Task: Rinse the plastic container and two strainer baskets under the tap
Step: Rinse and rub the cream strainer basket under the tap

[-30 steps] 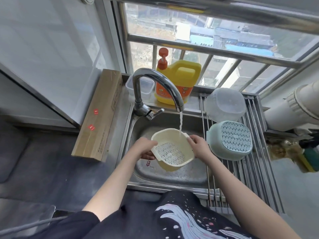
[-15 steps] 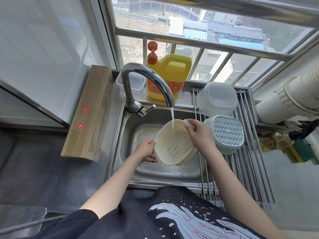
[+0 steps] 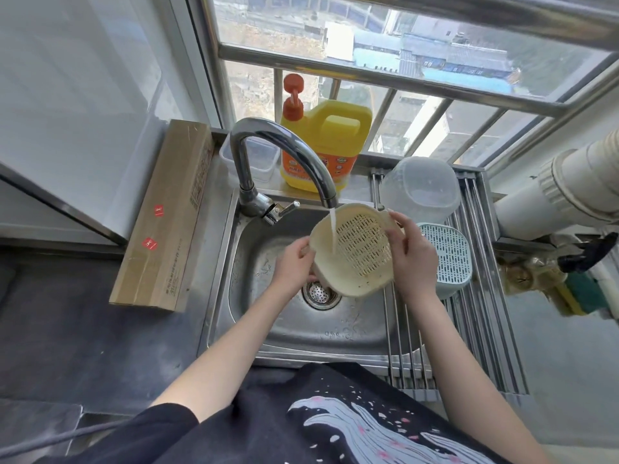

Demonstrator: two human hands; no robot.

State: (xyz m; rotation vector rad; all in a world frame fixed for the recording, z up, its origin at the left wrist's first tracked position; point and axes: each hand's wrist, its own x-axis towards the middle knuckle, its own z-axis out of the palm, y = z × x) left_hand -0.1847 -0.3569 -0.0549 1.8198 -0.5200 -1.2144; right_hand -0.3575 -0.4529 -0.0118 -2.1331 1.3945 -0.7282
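The cream basket (image 3: pixel 355 251) was a rounded plastic strainer with a solid rim and a slotted bottom, tipped on its side so its open mouth faced the person and leaned a little left. It hung over the sink (image 3: pixel 294 333), above and just right of the drain (image 3: pixel 321 294). A thin stream of water (image 3: pixel 333 231) fell from the tap (image 3: pixel 284 162) into its left inner wall.

Both forearms reached in from the bottom of the view. The left hand (image 3: pixel 294 264) met the basket at its left edge, back of the hand up, fingers curled around the rim and pressed together; their tips were hidden behind the basket. The right hand (image 3: pixel 410 259) gripped the right edge, thumb lying over the upper rim near a small lug, the other fingers curled against the outer wall and close together. The basket sat between the two hands, held at opposite sides, clear of the sink floor.

On the rack (image 3: pixel 482 329) right of the sink, the green basket (image 3: pixel 447 254) lay upside down, slotted base up, partly behind the right hand. Just behind it stood the clear container (image 3: pixel 422 190), also overturned. A yellow jug (image 3: pixel 326 145) with an orange pump stood on the ledge behind the tap.
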